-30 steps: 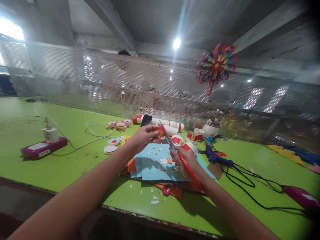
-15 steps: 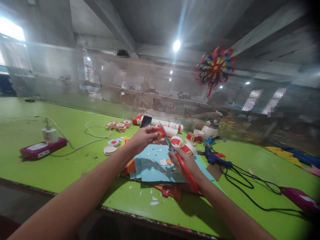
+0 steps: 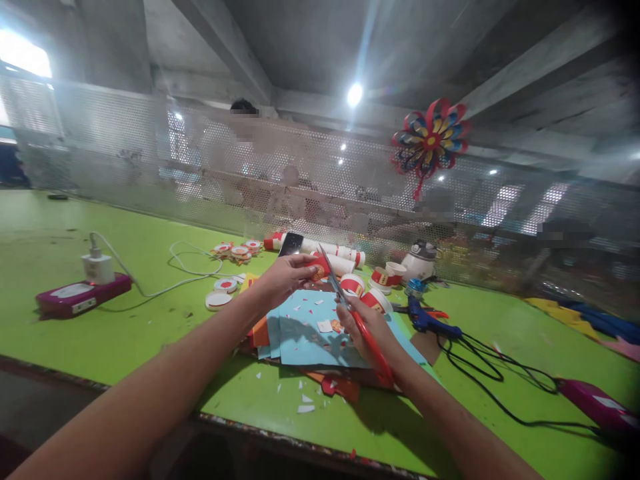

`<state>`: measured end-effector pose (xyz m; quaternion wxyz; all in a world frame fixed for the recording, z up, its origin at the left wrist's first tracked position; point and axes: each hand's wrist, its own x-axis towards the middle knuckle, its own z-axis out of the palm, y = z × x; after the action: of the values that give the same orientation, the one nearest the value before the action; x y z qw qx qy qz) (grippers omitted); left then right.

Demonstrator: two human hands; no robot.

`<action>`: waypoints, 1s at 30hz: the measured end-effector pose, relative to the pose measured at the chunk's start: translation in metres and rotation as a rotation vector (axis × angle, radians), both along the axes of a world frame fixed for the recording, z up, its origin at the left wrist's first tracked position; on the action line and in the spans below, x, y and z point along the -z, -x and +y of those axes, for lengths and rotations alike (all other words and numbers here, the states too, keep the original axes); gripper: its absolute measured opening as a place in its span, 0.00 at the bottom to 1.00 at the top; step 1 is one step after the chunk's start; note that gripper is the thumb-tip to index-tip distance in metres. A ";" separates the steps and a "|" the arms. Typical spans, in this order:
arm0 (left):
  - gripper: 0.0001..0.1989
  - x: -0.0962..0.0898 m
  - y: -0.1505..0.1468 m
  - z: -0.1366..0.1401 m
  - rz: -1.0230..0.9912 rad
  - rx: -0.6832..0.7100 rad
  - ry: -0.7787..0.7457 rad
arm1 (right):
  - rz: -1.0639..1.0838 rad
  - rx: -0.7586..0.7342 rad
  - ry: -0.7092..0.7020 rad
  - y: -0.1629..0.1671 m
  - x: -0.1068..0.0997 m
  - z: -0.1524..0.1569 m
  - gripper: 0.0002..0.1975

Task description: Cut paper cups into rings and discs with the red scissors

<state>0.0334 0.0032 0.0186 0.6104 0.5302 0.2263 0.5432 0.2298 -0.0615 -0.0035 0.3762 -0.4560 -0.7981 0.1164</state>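
Observation:
My left hand (image 3: pixel 287 277) pinches a small red piece of paper (image 3: pixel 321 265) with a yellow pattern. In my right hand (image 3: pixel 367 327) is a pair of scissors (image 3: pixel 376 353) with red handles, its blades pointing up and away beside the red piece. Whether the blades touch the paper I cannot tell. Under both hands lie light blue sheets (image 3: pixel 305 347), strewn with small red and white scraps and a white cut piece (image 3: pixel 325 326). Red-and-white paper cups (image 3: pixel 376 300) rest just beyond my right hand.
A blue glue gun (image 3: pixel 433 320) with a black cable lies to the right. Purple power strips (image 3: pixel 83 295) sit at both sides. Behind are a phone (image 3: pixel 291 244), stacked cups (image 3: pixel 320 247), a white jug (image 3: pixel 419 261) and a mesh screen (image 3: pixel 210 167). Round decorated pieces (image 3: pixel 240 253) lie left.
The view has shifted very slightly. Both hands, the red piece and the scissors keep nearly the same positions.

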 end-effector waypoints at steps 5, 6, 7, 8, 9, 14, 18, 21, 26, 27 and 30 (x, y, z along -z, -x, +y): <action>0.13 0.001 -0.001 0.002 -0.006 -0.005 -0.012 | -0.001 -0.004 -0.025 -0.001 0.002 0.002 0.21; 0.13 0.001 -0.002 0.002 -0.006 -0.006 -0.015 | 0.000 -0.007 -0.031 -0.001 0.003 0.002 0.21; 0.13 0.001 -0.002 0.001 -0.005 -0.007 -0.018 | 0.001 -0.008 -0.036 -0.001 0.003 0.003 0.21; 0.13 0.001 -0.002 0.001 -0.004 -0.007 -0.019 | 0.002 -0.008 -0.039 -0.001 0.003 0.003 0.21; 0.13 0.001 -0.002 0.001 -0.002 -0.008 -0.019 | 0.003 -0.006 -0.040 -0.001 0.004 0.003 0.21; 0.11 0.001 -0.001 0.000 0.008 -0.020 -0.022 | 0.013 0.009 -0.049 0.000 0.004 0.004 0.21; 0.10 0.001 0.000 0.000 0.004 -0.016 -0.017 | 0.024 0.012 -0.051 0.000 0.004 0.003 0.21; 0.10 0.000 0.000 0.000 0.006 -0.015 -0.012 | 0.006 0.021 -0.048 0.000 0.003 0.002 0.22; 0.10 -0.001 0.000 -0.002 0.011 -0.014 -0.020 | -0.011 0.032 -0.041 0.000 0.003 0.003 0.23; 0.10 -0.001 -0.001 -0.002 0.013 -0.014 -0.021 | -0.011 0.035 -0.043 0.000 0.003 0.003 0.23; 0.11 0.000 -0.001 -0.001 0.014 -0.017 -0.019 | -0.002 0.033 -0.049 0.000 0.005 0.004 0.22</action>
<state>0.0342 0.0022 0.0187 0.5991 0.5379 0.2301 0.5466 0.2297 -0.0574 -0.0081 0.3885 -0.4598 -0.7934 0.0900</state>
